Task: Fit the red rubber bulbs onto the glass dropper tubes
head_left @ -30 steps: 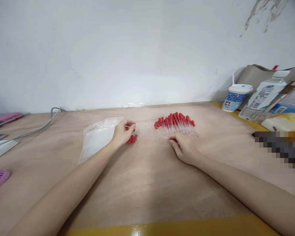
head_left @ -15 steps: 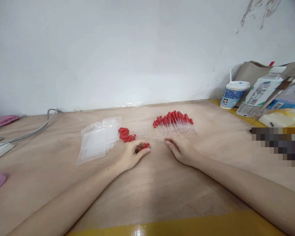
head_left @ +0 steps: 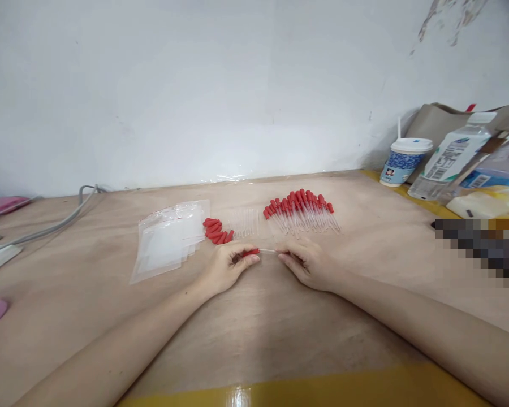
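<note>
Left hand (head_left: 225,267) pinches a red rubber bulb (head_left: 251,252) between closed fingertips; right hand (head_left: 307,262) grips a clear glass tube (head_left: 268,250) the same way. Bulb and tube meet end to end just above the wooden table (head_left: 254,322), between the hands. Behind: loose red bulbs (head_left: 215,231), bare tubes (head_left: 245,223), assembled droppers (head_left: 302,210). Clear zip bags (head_left: 167,240) lie flat, contents not discernible. Lidded cup (head_left: 402,161) far right.

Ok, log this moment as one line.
left hand: holds red bulb | right hand: holds clear tube | bulb meets tube | table
</note>
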`<state>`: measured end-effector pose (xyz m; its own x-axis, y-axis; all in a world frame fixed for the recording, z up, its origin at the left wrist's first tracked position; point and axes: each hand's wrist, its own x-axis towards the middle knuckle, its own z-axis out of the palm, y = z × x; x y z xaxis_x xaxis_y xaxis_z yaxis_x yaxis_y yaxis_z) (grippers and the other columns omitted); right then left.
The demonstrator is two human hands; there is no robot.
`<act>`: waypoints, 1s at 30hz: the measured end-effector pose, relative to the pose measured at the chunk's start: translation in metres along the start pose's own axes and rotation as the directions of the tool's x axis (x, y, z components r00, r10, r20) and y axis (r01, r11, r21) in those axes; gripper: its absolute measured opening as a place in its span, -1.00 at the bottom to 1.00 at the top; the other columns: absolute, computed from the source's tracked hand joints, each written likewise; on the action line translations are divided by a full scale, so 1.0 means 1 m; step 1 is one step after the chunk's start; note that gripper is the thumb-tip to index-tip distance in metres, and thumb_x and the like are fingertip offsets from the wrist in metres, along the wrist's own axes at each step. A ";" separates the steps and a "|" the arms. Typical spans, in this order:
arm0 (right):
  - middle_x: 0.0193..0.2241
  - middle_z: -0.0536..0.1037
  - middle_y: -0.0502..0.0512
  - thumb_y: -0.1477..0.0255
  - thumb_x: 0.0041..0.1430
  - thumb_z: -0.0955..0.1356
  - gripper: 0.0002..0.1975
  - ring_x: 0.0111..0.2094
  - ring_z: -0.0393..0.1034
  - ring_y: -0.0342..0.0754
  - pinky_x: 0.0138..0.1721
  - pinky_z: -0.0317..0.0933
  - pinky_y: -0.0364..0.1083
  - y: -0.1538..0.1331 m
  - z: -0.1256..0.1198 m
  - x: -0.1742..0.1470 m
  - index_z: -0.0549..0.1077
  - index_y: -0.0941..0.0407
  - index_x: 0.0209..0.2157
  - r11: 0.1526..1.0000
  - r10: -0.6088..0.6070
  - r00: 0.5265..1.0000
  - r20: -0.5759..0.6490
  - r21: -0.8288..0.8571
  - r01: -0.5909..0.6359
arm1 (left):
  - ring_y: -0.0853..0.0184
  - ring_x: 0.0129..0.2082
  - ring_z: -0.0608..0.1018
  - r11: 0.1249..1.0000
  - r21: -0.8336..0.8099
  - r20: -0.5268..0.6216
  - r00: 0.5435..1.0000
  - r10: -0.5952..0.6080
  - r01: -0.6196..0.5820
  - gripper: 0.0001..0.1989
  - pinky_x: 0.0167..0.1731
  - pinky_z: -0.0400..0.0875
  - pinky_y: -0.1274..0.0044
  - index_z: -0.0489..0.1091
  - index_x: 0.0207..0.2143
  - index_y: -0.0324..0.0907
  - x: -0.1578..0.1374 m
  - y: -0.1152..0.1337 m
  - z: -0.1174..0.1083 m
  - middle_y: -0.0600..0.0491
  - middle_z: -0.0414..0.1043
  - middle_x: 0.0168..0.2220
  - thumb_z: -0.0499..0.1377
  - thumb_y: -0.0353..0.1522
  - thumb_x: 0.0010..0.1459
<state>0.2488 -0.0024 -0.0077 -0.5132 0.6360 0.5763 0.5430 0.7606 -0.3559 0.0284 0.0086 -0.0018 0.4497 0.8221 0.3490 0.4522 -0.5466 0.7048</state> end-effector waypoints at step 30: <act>-0.49 0.42 0.09 0.48 0.22 0.14 -0.77 -0.43 0.24 -0.09 -0.34 0.07 -0.09 0.007 0.002 0.001 0.38 0.17 -0.37 0.955 -0.126 0.989 0.083 -0.258 0.143 | 0.41 -0.49 0.50 0.963 0.234 -0.011 0.990 0.140 -0.133 -0.83 -0.48 0.37 0.61 0.46 -0.30 -0.15 -0.004 0.003 0.004 0.10 0.52 -0.42 0.13 -0.29 0.11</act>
<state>0.2506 0.0039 -0.0111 -0.6307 0.5436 0.5538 0.6168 0.7842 -0.0673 0.0309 0.0026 -0.0036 0.4997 0.7394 0.4511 0.5556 -0.6732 0.4879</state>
